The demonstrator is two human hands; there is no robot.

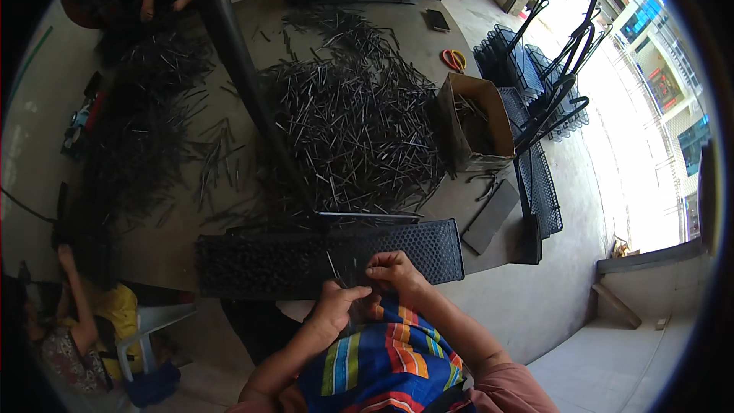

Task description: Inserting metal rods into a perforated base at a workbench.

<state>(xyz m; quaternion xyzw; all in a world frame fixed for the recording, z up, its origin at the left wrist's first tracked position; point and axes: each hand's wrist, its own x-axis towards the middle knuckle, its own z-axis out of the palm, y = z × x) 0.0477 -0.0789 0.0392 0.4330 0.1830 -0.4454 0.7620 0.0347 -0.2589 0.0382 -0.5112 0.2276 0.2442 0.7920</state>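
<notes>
Mesh tray (306, 260) at bench (497, 252) near edge; pin pile (352, 122) behind it; cardboard box (474, 122) right of pile; scissors (454, 59) behind box.

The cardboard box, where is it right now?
In the head view, the cardboard box stands open on the right side of the table, just right of the pile of thin black rods, below the scissors.

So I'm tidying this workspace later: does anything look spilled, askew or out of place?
Mostly the thin black rods: they lie in a loose, criss-crossed heap across the round table, with strays scattered toward its left side. The cardboard box sits tilted at the table's right edge. The perforated black panel by both hands looks undamaged.
</notes>
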